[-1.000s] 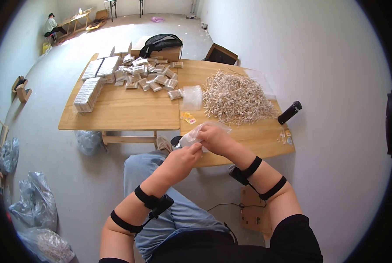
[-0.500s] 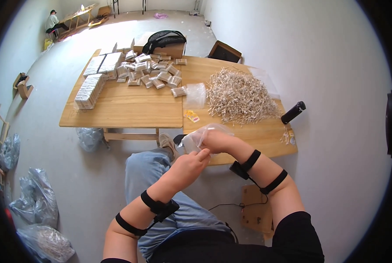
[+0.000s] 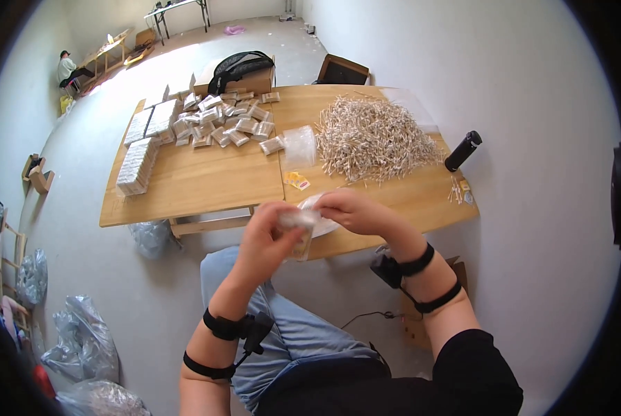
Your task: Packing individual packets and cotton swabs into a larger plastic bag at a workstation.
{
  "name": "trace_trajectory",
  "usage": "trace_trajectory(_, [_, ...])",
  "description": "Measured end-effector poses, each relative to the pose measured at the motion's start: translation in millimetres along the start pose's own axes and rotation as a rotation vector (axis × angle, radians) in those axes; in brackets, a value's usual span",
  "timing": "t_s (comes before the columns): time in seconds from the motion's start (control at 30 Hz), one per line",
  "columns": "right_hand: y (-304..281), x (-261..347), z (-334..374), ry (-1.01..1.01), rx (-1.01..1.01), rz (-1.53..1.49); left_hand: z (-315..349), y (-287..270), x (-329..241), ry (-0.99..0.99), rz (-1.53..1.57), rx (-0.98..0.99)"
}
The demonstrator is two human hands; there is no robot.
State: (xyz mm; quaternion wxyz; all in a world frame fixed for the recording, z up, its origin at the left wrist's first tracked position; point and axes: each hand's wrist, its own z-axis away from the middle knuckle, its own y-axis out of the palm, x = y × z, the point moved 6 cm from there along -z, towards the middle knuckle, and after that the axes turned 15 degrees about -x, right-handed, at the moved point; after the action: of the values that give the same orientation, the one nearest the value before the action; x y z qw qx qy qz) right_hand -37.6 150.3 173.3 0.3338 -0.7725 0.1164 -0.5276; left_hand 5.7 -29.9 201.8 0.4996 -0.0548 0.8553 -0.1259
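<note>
Above the table's near edge, my left hand [image 3: 260, 243] is closed around a small clear plastic bag [image 3: 298, 222], blurred by motion, so I cannot tell what is inside. My right hand [image 3: 352, 211] pinches thin clear plastic at the bag's right side, fingertips together. Beyond my hands lie small yellow cards [image 3: 296, 180] and a stack of flat clear bags [image 3: 299, 145]. A big heap of cotton swabs [image 3: 376, 139] spreads over the table's right half. Left of it are many loose filled swab packets [image 3: 220, 121], and packets lined up in rows [image 3: 137, 166].
A black bottle [image 3: 463, 151] stands at the wooden table's [image 3: 206, 187] right edge, with a few swabs nearby. A black mesh bag [image 3: 241, 68] rests on a cardboard box at the back. Plastic sacks [image 3: 81, 340] lie on the floor at left. Another person [image 3: 67, 68] sits far off.
My left hand has risen and moved left, turning with the bag in its grip. My right hand has shifted slightly right and up. The whole view has tilted a little.
</note>
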Motion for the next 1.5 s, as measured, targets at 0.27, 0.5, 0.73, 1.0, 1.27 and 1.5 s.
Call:
trace_trajectory(0.27, [-15,99,68,-0.458,-0.448,0.493,8,57,39,-0.745,0.909,-0.152])
trace_trajectory(0.5, [-43,25,65,-0.088,-0.530,-0.136,-19,27,18,0.017,-0.071,-0.295])
trace_trajectory(0.73, [-27,1,34,-0.160,-0.351,0.049,-23,47,35,0.141,-0.589,0.008])
trace_trajectory(1.0, [-13,21,21,-0.409,-0.351,0.427,-27,57,33,0.189,-0.731,-0.023])
trace_trajectory(1.27, [14,-45,14,-0.266,-0.164,0.724,-21,60,32,0.280,-0.635,-0.023])
trace_trajectory(1.5, [11,-38,10,-0.168,-0.031,0.541,-29,69,12,0.410,-0.827,-0.018])
